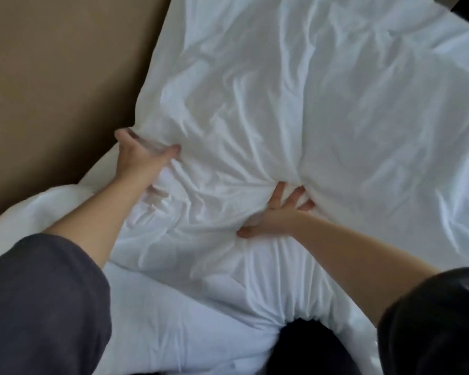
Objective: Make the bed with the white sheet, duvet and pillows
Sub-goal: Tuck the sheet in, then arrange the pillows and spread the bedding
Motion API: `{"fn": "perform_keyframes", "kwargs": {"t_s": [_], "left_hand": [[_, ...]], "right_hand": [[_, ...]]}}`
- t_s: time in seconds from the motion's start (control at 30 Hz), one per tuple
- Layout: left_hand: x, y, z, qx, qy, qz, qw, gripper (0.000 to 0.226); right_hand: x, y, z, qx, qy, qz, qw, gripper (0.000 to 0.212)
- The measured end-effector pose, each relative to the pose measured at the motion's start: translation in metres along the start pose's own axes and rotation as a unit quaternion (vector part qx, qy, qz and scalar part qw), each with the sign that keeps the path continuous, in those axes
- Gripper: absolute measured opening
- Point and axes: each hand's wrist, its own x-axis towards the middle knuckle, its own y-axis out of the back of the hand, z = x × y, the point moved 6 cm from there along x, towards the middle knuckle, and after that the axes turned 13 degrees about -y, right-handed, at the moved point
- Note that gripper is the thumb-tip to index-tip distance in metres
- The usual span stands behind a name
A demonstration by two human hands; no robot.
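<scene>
left hand (144,158): rumpled white fabric duvet (282,90) pinched at bed's (152,315) left edge
right hand (276,215): fingers (294,197) splayed, pressed flat mid-bed
most of it: spread beyond both hands

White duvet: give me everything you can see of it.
The white duvet is soft, puffy cloth, heavily creased, spread unevenly across most of the view, its left edge beside a tan surface. Creases fan out from a dent where the right hand presses with spread fingers. The left hand grips a bunched fold at the left edge. More white bedding lies below it, nearer the person.
</scene>
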Motion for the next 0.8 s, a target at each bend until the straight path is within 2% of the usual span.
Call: {"fn": "perform_keyframes", "kwargs": {"t_s": [0.07, 0.1, 0.2, 0.27, 0.3, 0.37, 0.4, 0.43, 0.5, 0.57, 0.6, 0.63, 0.7, 0.77, 0.8], "left_hand": [[0.005, -0.015, 0.021, 0.01, 0.022, -0.022, 0.999, 0.09], [0.013, -0.02, 0.034, 0.027, 0.012, -0.032, 0.999, 0.083], [0.037, -0.002, 0.112, 0.065, -0.12, 0.044, 0.99, 0.053], [0.05, 0.012, 0.158, 0.105, -0.201, 0.078, 0.971, 0.048], [0.057, 0.012, 0.164, 0.149, -0.216, 0.072, 0.962, 0.049], [0.071, 0.0, 0.146, 0.243, -0.156, 0.045, 0.956, 0.063], [0.079, -0.008, 0.129, 0.277, -0.095, 0.027, 0.956, 0.074], [0.084, -0.016, 0.118, 0.29, -0.055, 0.02, 0.955, 0.086], [0.097, -0.032, 0.123, 0.241, -0.056, 0.038, 0.968, 0.092], [0.113, -0.05, 0.139, 0.09, -0.071, 0.081, 0.99, 0.077], [0.116, -0.063, 0.141, 0.038, -0.061, 0.085, 0.994, 0.076], [0.114, -0.078, 0.14, 0.031, -0.05, 0.069, 0.996, 0.082], [0.114, -0.103, 0.125, 0.151, -0.075, 0.045, 0.985, 0.092], [0.122, -0.117, 0.117, 0.277, -0.121, 0.053, 0.952, 0.082], [0.127, -0.119, 0.117, 0.298, -0.13, 0.059, 0.944, 0.075]], "right_hand": [[-0.006, 0.012, -0.003, 0.003, -0.022, -0.012, 1.0, 0.156], [-0.01, 0.022, -0.007, -0.005, -0.025, -0.012, 1.0, 0.157], [-0.018, 0.065, -0.023, -0.021, 0.021, 0.038, 0.999, 0.144], [-0.025, 0.111, -0.026, -0.021, 0.059, 0.169, 0.984, 0.122], [-0.031, 0.133, -0.024, -0.035, 0.087, 0.263, 0.96, 0.11], [-0.038, 0.164, -0.018, -0.051, 0.183, 0.425, 0.885, 0.086], [-0.034, 0.176, -0.012, -0.053, 0.216, 0.469, 0.855, 0.079], [-0.024, 0.19, -0.004, -0.054, 0.226, 0.487, 0.842, 0.076], [0.011, 0.226, 0.008, -0.041, 0.177, 0.484, 0.856, 0.078], [0.052, 0.255, 0.012, -0.004, 0.114, 0.437, 0.892, 0.082], [0.069, 0.26, 0.01, -0.009, 0.1, 0.422, 0.901, 0.085], [0.085, 0.259, 0.006, -0.024, 0.099, 0.412, 0.906, 0.086], [0.108, 0.25, -0.004, -0.046, 0.116, 0.393, 0.911, 0.089], [0.122, 0.254, -0.011, -0.044, 0.122, 0.372, 0.919, 0.091], [0.124, 0.264, -0.012, -0.029, 0.127, 0.364, 0.922, 0.091]]}}
